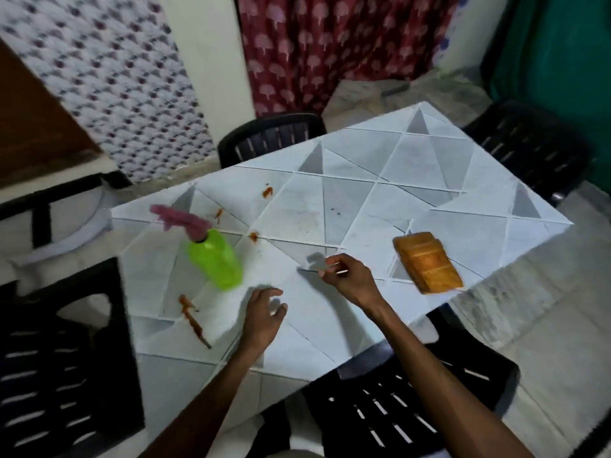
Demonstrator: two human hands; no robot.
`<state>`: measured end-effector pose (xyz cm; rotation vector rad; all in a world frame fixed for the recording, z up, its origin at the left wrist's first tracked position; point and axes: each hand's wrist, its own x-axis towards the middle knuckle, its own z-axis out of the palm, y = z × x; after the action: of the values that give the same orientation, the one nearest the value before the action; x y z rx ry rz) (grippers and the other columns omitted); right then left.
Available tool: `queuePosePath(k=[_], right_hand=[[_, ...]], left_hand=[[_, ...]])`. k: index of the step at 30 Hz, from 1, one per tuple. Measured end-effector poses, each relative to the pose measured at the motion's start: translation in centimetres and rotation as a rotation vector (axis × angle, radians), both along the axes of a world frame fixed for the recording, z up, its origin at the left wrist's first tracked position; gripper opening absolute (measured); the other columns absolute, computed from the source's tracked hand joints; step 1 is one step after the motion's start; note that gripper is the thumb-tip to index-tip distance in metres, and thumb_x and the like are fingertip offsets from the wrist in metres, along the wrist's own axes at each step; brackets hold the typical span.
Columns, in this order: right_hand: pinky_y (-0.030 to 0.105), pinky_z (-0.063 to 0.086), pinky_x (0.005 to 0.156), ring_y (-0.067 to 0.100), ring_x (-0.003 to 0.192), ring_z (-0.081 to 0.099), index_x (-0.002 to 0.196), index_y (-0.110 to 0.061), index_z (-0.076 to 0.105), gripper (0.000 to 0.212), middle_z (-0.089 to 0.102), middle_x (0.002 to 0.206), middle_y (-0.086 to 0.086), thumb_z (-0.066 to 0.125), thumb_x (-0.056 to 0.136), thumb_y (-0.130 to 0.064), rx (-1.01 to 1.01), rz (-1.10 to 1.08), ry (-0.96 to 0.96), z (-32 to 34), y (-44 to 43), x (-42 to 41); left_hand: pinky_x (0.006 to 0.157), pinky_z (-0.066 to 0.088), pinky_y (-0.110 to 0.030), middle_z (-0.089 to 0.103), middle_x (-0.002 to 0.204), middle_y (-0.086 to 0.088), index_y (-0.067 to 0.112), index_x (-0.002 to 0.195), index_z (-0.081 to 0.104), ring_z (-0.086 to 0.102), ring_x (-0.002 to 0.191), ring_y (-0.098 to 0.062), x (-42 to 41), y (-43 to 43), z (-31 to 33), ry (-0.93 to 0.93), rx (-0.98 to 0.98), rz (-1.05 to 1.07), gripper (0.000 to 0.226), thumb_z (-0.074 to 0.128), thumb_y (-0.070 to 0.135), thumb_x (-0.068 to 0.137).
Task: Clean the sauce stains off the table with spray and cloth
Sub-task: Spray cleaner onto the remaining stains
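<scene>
Cleaning looks unstarted: sauce stains (pixel 193 320) mark the tabletop's (pixel 363 200) left half. The spray bottle (pixel 215 259) stands among them, and the cloth (pixel 428 262) lies folded at the right edge. The left hand (pixel 261 312) hovers, grip loose and empty; whether the right hand's (pixel 347 276) curled grip pinches anything is unclear. Chairs (pixel 413 391) crowd the edges.

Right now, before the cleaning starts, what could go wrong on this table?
The left hand is close to the spray bottle; a hasty reach could tip it. The cloth lies at the right edge of the table and might slide off. The long sauce stain lies near the left forearm, which could smear it.
</scene>
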<state>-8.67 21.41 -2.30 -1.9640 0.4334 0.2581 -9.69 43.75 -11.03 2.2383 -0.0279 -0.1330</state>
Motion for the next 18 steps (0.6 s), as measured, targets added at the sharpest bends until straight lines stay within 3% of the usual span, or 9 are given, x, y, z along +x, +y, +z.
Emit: queuePosePath(k=[3,7,10,14,18], right_hand=[[0.014,0.048,0.079,0.008,0.090,0.065,0.119,-0.018,0.064,0.047,0.067,0.102,-0.011,0.084,0.079,-0.032,0.029,0.137,-0.069,1.4,6.2,2.0],[0.036,0.048,0.104,0.016,0.123,0.054,0.145,-0.020,0.047,0.084,0.051,0.135,-0.008,0.089,0.073,-0.030,0.060,0.237,-0.135,2.2,12.9,4.8],[0.037,0.039,0.115,0.015,0.136,0.045,0.152,-0.020,0.037,0.096,0.044,0.152,-0.004,0.089,0.072,-0.036,0.073,0.222,-0.159,2.8,15.8,6.7],[0.029,0.041,0.113,0.003,0.131,0.051,0.147,-0.027,0.048,0.076,0.051,0.146,-0.016,0.084,0.080,-0.033,0.135,0.225,-0.250,3.7,18.6,8.6],[0.021,0.049,0.090,-0.001,0.097,0.067,0.118,-0.023,0.072,0.036,0.075,0.110,-0.009,0.081,0.083,-0.021,0.107,0.206,-0.348,4.2,20.2,9.2]], left_hand=[[0.090,0.038,-0.020,0.066,0.100,-0.007,0.009,0.097,0.069,0.060,0.100,-0.028,0.1,5.7,0.3,0.017,-0.024,0.204,0.021,0.070,0.010,0.076],[0.098,0.041,-0.035,0.067,0.100,-0.007,0.014,0.099,0.069,0.059,0.104,-0.028,2.4,12.4,0.4,0.045,0.041,0.306,0.025,0.066,0.022,0.074],[0.097,0.045,-0.034,0.064,0.106,-0.007,0.015,0.102,0.067,0.059,0.107,-0.027,4.0,15.6,1.0,0.059,0.050,0.315,0.026,0.072,0.014,0.077],[0.099,0.044,-0.035,0.059,0.113,-0.007,0.016,0.107,0.065,0.056,0.114,-0.026,6.0,18.0,1.2,0.080,0.104,0.275,0.030,0.073,0.015,0.078],[0.102,0.042,-0.037,0.055,0.125,-0.007,0.017,0.118,0.062,0.050,0.123,-0.027,7.5,19.5,0.8,0.129,0.175,0.200,0.037,0.070,0.020,0.081]])
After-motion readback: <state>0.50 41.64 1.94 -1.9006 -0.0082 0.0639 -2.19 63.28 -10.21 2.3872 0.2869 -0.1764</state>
